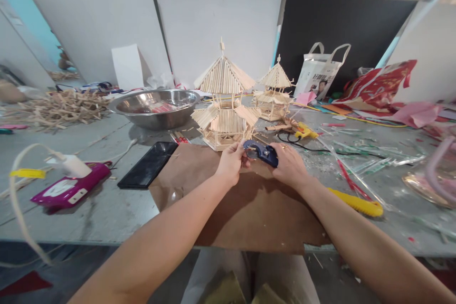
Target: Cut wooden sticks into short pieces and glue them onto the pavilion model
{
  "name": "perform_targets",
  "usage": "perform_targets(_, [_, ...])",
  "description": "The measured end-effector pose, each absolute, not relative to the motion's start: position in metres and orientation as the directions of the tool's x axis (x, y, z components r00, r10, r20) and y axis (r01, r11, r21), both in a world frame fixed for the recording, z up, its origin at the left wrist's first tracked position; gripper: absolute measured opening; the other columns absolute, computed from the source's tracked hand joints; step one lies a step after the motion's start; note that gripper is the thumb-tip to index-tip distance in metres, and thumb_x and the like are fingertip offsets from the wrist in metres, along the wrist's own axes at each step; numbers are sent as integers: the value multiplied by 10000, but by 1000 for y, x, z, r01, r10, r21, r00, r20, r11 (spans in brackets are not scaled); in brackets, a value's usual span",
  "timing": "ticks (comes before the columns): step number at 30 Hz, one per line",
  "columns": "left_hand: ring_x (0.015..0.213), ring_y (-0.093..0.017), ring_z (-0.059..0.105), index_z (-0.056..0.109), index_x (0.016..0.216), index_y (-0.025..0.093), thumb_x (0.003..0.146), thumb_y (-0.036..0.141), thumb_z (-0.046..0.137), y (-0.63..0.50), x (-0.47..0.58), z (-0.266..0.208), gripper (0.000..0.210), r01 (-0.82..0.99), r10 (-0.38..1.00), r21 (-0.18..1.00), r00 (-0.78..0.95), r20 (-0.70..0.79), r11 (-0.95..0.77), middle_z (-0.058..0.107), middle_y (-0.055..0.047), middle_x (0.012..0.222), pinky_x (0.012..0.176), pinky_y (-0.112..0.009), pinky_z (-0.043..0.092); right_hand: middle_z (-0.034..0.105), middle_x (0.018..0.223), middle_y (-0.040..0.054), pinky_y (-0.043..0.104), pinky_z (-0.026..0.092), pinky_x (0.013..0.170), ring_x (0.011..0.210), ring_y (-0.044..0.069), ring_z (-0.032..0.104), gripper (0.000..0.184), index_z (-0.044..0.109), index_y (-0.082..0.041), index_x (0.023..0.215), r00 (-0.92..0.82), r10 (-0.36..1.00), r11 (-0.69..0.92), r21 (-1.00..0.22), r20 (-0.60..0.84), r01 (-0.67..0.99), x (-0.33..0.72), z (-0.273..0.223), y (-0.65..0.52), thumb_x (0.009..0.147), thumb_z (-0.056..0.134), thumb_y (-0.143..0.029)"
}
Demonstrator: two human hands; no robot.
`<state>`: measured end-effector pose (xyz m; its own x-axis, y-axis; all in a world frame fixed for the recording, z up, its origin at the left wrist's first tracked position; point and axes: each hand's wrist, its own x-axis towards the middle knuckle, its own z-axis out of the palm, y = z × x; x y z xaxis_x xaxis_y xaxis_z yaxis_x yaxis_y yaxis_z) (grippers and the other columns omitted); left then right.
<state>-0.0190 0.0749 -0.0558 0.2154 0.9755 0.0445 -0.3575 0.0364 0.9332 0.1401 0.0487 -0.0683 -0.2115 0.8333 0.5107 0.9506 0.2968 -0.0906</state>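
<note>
Above a brown sheet [263, 209], both my hands meet at a dark blue hand tool with a curved end [265, 153]. My right hand [290, 164] is closed around its right part. At the tool's curved left end, my left hand [231, 164] is closed in a pinch; a small pale piece shows by the fingertips, too small to make out. Just behind my hands stands a pagoda model of thin wooden sticks [228, 121], upright, with tiered roofs. A smaller stick pagoda [274, 99] is behind it to the right.
A steel bowl [156, 121], black phone [142, 166] and purple power strip [76, 187] lie leftward, beyond them a heap of sticks [67, 107]. To the right are a yellow glue gun [305, 131], a yellow-handled tool [359, 202], clear plastic strips [370, 166] and a white bag [318, 76].
</note>
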Motion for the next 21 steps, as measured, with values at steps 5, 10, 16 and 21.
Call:
perform_targets(5, [309,-47,406,452,587,155,598,442,626,76,-19,-57,336,-353,976,935,215,39,41,501,44,420,325,-167,328,581,894,108,321,356,699,812,244,528,398,461,-147,1017,-202,841,287,-98,502,953,140,-68,48,638,509,-261])
perform_targets(10, [319,-49,417,451,568,154,603,438,624,75,-19,-56,335,-350,976,936,212,38,40,502,40,418,324,-163,331,589,880,101,316,356,673,788,238,536,388,464,-156,1013,-178,859,265,-119,480,957,139,-66,46,640,510,-252])
perform_targets(16, [325,-51,424,473,584,147,631,448,599,73,-19,-55,330,-367,975,929,219,38,46,505,33,423,322,-161,337,597,898,86,295,346,651,792,227,547,379,468,-167,1010,-147,892,227,-141,427,964,136,-62,43,639,499,-237])
perform_targets(21, [320,-50,420,474,577,142,631,469,594,73,-20,-54,353,-369,973,929,227,48,40,496,33,416,326,-164,338,606,883,55,264,319,589,768,209,554,376,465,-192,989,-97,935,162,-169,340,972,134,-55,40,619,514,-242])
